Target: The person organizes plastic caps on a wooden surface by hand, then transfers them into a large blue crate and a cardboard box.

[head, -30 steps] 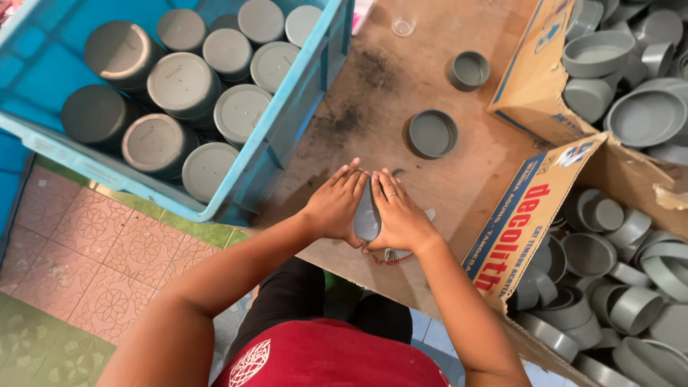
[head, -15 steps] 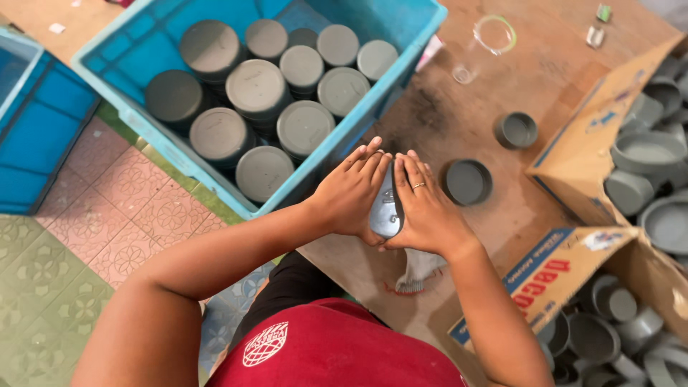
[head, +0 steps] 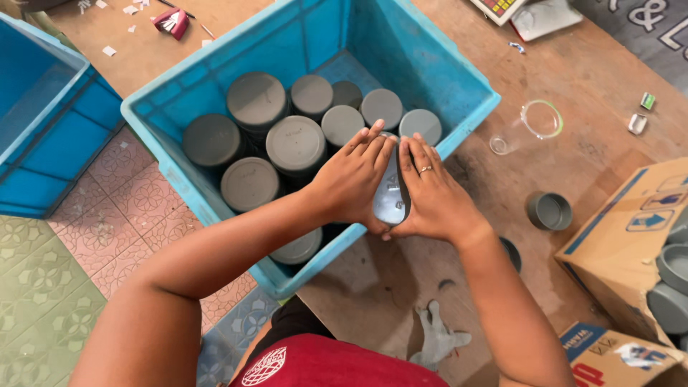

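1. Seen from the head camera looking straight down, two bare forearms reach up from the bottom of the frame and meet at its centre.
2. Pressed between the palms is a grey cap (head: 392, 192), held on edge so only a narrow strip of it shows.
3. At centre left, the left hand (head: 353, 178) lies flat against one face of the cap, fingers straight and close together, not curled.
4. At centre right, the right hand (head: 430, 188) presses the other face in the same flat way; a ring shows on one finger.
5. Both hands hover over the near right edge of a blue crate (head: 459, 79) that fills the upper middle of the frame.
6. Inside the crate stand stacks of grey caps (head: 295, 143), round faces up. They fill the near part; the far part shows bare blue floor, so the crate looks partly filled with room left.
7. Right of the hands, on the brown counter (head: 588, 86), sits a loose grey cap (head: 550, 211), open side up.
8. At the right edge, a cardboard box (head: 609, 236) holds more grey caps, so more pieces appear to remain outside the crate.
9. At lower centre lies a pale glove (head: 437, 337).
10. At the left edge is a second blue crate (head: 50, 143), standing on a patterned tile floor (head: 43, 287).
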